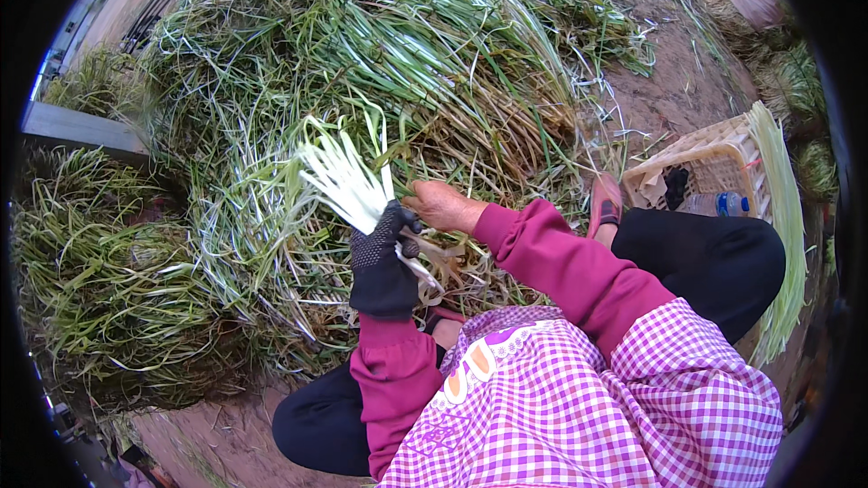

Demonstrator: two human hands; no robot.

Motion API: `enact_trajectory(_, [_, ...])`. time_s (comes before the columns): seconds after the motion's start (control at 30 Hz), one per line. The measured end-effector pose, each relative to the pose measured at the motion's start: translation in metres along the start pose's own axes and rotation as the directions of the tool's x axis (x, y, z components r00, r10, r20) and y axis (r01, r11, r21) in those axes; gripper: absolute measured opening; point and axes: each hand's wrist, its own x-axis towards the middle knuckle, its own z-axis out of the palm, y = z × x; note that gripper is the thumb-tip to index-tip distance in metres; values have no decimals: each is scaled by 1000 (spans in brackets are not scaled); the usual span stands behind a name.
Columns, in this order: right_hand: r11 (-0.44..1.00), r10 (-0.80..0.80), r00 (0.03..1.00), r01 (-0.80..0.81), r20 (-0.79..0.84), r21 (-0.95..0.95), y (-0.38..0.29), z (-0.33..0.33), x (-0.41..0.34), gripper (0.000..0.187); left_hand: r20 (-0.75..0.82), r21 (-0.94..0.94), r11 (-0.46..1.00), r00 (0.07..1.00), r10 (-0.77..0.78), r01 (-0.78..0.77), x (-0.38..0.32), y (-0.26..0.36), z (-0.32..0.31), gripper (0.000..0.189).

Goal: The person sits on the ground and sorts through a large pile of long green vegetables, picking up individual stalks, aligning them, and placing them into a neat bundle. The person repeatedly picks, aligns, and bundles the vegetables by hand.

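Observation:
My left hand [386, 244], in a black dotted glove, is closed around a bunch of pale leafy stalks [349, 186]. Their white parts fan out above the fist, and thin ends poke out below it. Bare and close beside the bunch, my right hand [441, 205] has its fingertips at some green and brown leaves; whether it grips them is hard to tell. Beyond both hands lies a large heap of long green stalks [434, 68] with brownish ends towards me. Loose pale and green leaves [264, 217] cover the heap at the left.
At right, a woven plastic basket [692, 149] holds a water bottle [715, 203] and a dark item; long pale green stalks [776, 237] lie over its outer side. Another leafy pile [115, 278] is at left, below a grey beam [85, 127]. My knees flank the work area.

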Motion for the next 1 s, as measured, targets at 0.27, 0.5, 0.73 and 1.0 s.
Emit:
enact_trajectory(0.27, [916, 195, 978, -207, -72, -343, 31, -20, -21, 28, -25, -452, 809, 912, 410, -376, -63, 120, -41, 9])
enact_trajectory(0.5, [940, -50, 962, -45, -269, -338, 37, -57, -11, 32, -262, -281, 947, 961, 82, -157, 1, 51, -72, 22])
enact_trajectory(0.73, [795, 112, 821, -412, -559, -445, 100, -113, 29, 21, -125, -461, 884, 980, -156, 81, 45, 3, -46, 32])
enact_trajectory(1.0, [788, 74, 791, -420, -608, -451, 116, -101, 17, 27, -99, -406, 907, 981, -164, 111, 47, -9, -39, 33])
